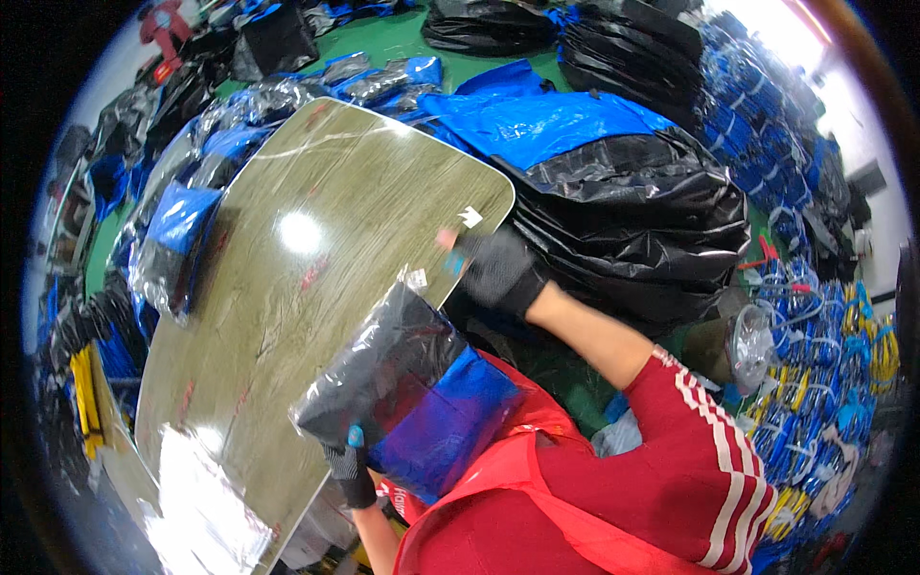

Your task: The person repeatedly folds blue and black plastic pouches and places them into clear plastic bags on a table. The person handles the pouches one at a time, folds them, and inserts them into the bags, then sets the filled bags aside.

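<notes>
A clear plastic package (412, 383) with folded black and blue material inside lies across the near right edge of the wood-grain table, against my red apron. My left hand (351, 474), in a dark glove, grips its lower left edge, with one blue-tipped finger on top. A small white tag (415, 279) shows at the package's far corner. My right hand (500, 273), in a dark grey glove, hovers by the table's right corner, apart from the package. Motion blurs its fingers, so their grip is unclear. Just beyond them is a small white paper piece (470, 218).
The wood-grain table (259, 230) has a stack of clear plastic bags (206, 508) at its near left. Another wrapped package (177, 235) rests at its left edge. A large black and blue folded pile (632, 201) stands right of the table. Strapped blue bundles (805, 335) line the right side.
</notes>
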The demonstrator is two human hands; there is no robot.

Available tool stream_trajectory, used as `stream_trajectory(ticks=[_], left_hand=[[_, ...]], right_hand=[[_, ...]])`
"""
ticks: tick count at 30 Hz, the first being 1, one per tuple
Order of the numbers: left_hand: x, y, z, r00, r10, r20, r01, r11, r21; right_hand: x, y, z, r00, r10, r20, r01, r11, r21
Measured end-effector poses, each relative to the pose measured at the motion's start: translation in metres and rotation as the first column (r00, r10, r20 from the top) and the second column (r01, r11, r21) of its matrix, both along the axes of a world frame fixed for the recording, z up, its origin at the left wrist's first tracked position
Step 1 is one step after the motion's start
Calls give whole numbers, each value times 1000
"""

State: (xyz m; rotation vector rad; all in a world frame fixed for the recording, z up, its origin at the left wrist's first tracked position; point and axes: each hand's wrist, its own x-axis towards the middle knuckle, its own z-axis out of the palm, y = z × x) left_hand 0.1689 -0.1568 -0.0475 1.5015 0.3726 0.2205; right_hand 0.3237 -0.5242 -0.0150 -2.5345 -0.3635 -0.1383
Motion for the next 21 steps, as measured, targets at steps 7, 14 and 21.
stream_trajectory(ticks=[7,14,21], left_hand=[[115,62,53,975,-209,79,212,977,-27],[271,149,115,955,-134,263,136,991,13],[125,104,16,936,-345,-65,277,839,-468]], right_hand=[[129,-148,65,857,-450,252,508,654,-560],[204,-125,172,804,-64,591,349,856,-382],[155,-146,-5,939,-322,-122,186,773,-607]])
